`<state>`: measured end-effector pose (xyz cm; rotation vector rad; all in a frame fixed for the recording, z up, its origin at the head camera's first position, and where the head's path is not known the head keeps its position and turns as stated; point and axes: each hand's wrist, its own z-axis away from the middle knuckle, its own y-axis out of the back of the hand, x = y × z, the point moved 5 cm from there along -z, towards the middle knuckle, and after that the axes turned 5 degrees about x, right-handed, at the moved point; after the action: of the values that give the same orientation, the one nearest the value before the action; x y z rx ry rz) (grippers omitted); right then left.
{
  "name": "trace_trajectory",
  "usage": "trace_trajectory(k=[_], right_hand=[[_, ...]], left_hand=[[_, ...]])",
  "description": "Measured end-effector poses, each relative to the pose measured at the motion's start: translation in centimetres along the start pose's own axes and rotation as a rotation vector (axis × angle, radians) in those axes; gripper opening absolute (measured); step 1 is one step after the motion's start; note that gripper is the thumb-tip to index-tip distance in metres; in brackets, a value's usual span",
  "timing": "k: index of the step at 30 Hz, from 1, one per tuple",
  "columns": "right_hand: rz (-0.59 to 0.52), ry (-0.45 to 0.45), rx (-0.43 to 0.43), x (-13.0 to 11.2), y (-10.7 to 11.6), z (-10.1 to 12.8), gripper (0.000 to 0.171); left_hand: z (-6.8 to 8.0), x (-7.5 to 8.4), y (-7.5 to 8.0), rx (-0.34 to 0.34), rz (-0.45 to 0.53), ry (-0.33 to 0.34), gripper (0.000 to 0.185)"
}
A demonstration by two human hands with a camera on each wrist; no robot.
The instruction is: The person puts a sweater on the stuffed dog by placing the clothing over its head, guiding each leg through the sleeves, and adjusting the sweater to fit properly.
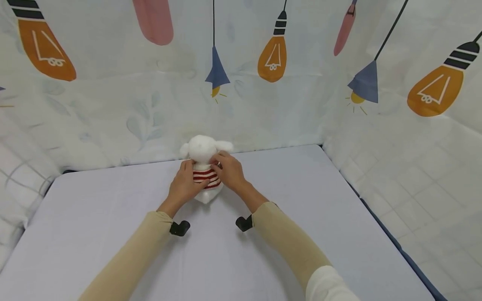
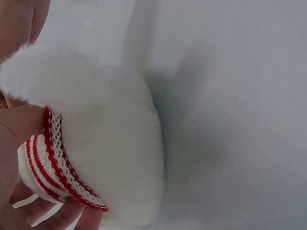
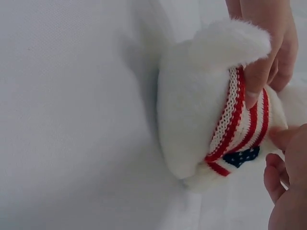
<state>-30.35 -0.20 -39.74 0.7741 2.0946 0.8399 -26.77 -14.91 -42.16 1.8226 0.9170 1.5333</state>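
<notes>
White plush toy (image 1: 205,161) in red-striped sweater (image 1: 205,175) sitting on pale sheet (image 1: 113,234) near back wall. Left hand (image 1: 184,184) and right hand (image 1: 227,169) closing on sweater from both sides, fingers pinching knit. Toy's face pointing away, hidden. Fingertips partly buried in fur.

lavender sheet (image 1: 301,234), curtains (image 1: 150,104) (lightbulb print)

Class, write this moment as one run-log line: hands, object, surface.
left hand: grips sweater | right hand: grips sweater | plush toy: white, red-striped sweater | table: toy rests on it
</notes>
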Motion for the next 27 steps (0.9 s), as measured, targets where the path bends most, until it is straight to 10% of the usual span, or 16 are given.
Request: trace_trajectory(k=[8,20,27], right_hand=[[0.05,-0.123,0.086,0.4,0.0,0.1,0.012],[-0.12,-0.192,-0.027,0.6,-0.1,1.4,0.011],[-0.241,-0.262,-0.127,-0.3,-0.5,2.9,0.043]], left_hand=[[0.3,0.4,0.2,0.002,-0.007,-0.02,0.081],[0.8,0.2,0.5,0.012,-0.008,-0.018,0.084],[1.1,-0.3,1.5,-0.06,0.148,-0.053,0.076]])
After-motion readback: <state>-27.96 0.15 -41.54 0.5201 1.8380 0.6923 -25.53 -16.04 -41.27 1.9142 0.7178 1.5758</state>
